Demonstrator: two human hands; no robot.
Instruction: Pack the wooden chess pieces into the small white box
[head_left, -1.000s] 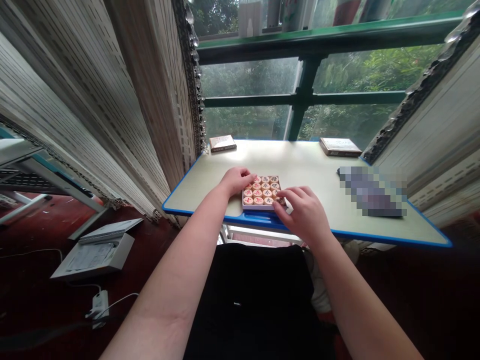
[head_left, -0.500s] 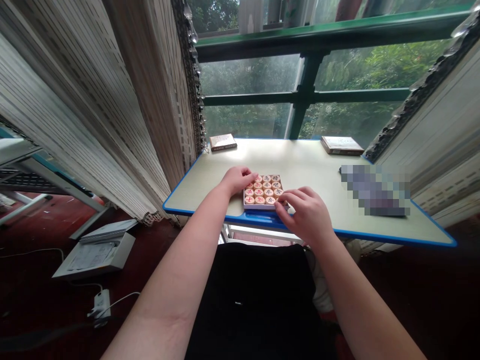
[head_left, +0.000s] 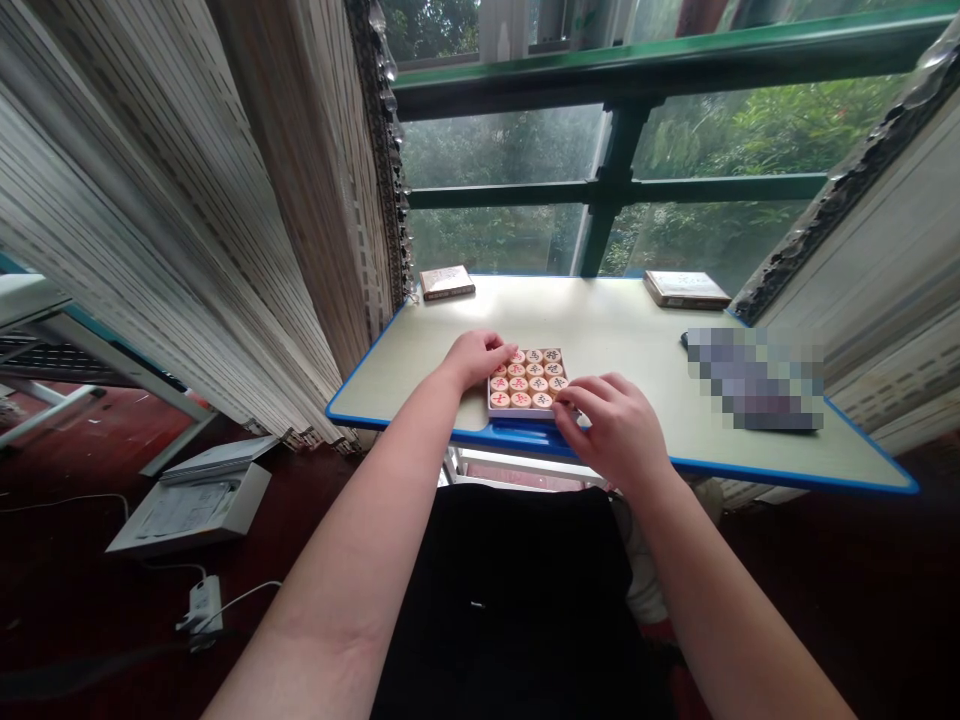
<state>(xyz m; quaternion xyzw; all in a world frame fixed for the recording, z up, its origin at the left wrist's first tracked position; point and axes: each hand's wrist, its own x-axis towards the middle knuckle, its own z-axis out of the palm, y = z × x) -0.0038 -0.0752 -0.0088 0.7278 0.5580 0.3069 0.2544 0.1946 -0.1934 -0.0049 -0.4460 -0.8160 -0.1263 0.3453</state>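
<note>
Near the table's front edge lies a shallow white box (head_left: 517,413), filled with rows of round wooden Chinese chess pieces (head_left: 536,385), some marked in red and some in black. My left hand (head_left: 474,360) grips its far left corner, the fingertips covering the piece there. At the near right corner, my right hand (head_left: 616,420) has thumb and index finger closed around the box's edge. The corner piece under those fingers is mostly hidden, so whether they also pinch it is unclear.
Two small flat boxes stand at the back of the table (head_left: 405,390), one at the left (head_left: 448,283), one at the right (head_left: 686,289). A blurred-out dark object (head_left: 754,385) lies on the right. An open white box (head_left: 187,510) and a power strip (head_left: 205,608) are on the floor.
The view has shifted very slightly. Both hands stay at the same corners of the box, and the chess pieces keep their places.
</note>
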